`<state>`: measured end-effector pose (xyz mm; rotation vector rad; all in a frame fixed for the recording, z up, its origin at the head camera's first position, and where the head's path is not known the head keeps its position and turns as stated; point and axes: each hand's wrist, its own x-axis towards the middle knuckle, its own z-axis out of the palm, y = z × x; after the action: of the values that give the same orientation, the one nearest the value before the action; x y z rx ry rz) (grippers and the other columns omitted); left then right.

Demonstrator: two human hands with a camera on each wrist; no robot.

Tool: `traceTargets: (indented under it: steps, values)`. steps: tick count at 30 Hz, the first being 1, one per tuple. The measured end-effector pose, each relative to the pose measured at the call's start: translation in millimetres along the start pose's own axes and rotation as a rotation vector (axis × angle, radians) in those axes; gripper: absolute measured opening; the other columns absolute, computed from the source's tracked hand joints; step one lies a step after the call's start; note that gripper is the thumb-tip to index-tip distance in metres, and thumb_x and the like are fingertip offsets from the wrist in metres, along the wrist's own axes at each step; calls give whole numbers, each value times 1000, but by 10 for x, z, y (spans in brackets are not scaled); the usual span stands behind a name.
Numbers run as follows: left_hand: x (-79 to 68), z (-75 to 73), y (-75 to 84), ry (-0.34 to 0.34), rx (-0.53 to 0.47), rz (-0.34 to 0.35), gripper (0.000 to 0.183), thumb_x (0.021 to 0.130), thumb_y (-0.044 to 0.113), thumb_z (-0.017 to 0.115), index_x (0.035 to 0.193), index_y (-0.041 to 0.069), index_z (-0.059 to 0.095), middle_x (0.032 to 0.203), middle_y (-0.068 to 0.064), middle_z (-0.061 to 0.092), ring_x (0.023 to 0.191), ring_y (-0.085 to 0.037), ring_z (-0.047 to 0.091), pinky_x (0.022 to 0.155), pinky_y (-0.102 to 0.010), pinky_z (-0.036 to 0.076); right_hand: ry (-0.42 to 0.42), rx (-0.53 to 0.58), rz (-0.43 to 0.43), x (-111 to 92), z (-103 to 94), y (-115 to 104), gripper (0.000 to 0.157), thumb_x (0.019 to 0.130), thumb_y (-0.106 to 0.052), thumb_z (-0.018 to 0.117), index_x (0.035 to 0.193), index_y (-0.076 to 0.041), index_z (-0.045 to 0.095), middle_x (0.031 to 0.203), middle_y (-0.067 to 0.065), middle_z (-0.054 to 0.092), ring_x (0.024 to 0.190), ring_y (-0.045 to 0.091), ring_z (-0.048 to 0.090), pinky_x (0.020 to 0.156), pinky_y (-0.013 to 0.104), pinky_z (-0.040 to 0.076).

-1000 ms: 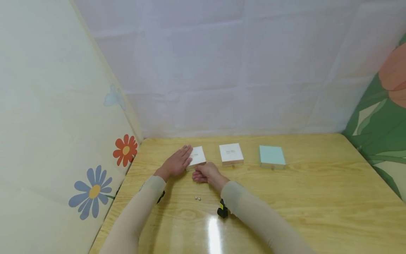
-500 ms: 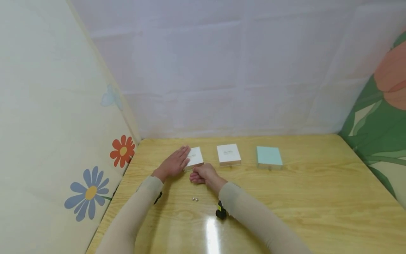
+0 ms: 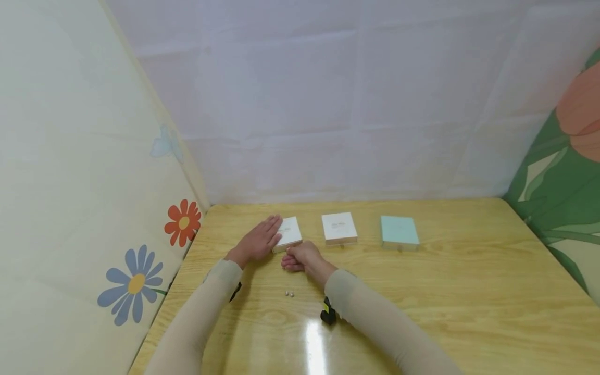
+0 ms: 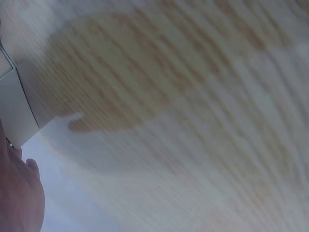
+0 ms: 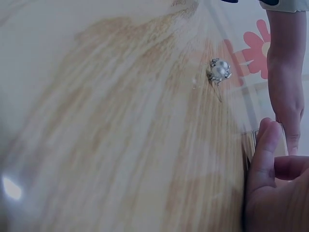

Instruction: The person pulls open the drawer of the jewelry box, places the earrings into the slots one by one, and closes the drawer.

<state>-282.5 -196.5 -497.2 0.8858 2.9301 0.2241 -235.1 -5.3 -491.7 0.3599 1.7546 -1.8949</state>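
In the head view my left hand (image 3: 258, 241) rests with straight fingers on the left part of a flat white box (image 3: 289, 232) with faint print on its lid. My right hand (image 3: 304, 257) is at the middle of the box's front edge, fingers curled and thumb towards it, seeming to pinch there; the gripped part is hidden. Two small pearl earrings (image 3: 289, 294) lie on the table nearer to me. One pearl earring (image 5: 219, 70) shows closely in the right wrist view, apart from the right hand (image 5: 280, 188). The left wrist view catches a box corner (image 4: 17, 106).
A second white box (image 3: 339, 227) stands to the right, and a mint-green box (image 3: 399, 231) further right; each has a small tab in front. The wooden table (image 3: 469, 291) meets a pale cloth (image 3: 328, 130) behind and a flower-printed sheet (image 3: 84, 182) at left.
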Motion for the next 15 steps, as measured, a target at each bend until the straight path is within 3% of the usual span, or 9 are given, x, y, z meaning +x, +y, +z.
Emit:
traceTargets:
  steps: [7,15]
  values:
    - [-4,2,3,21,-25,13,61,110,36,28,160,3,16,168,-13,16,156,-33,14,127,-49,17,5,4,-5,24,4,25,22,98,-3,58,109,14,67,77,16,75,54,13,70,58,25,62]
    - [-5,-9,17,-6,1,-9,61,110,37,26,160,4,14,169,-11,14,156,-30,13,128,-46,16,23,-1,4,6,12,44,21,98,-3,57,110,11,67,69,11,73,53,13,69,57,25,61]
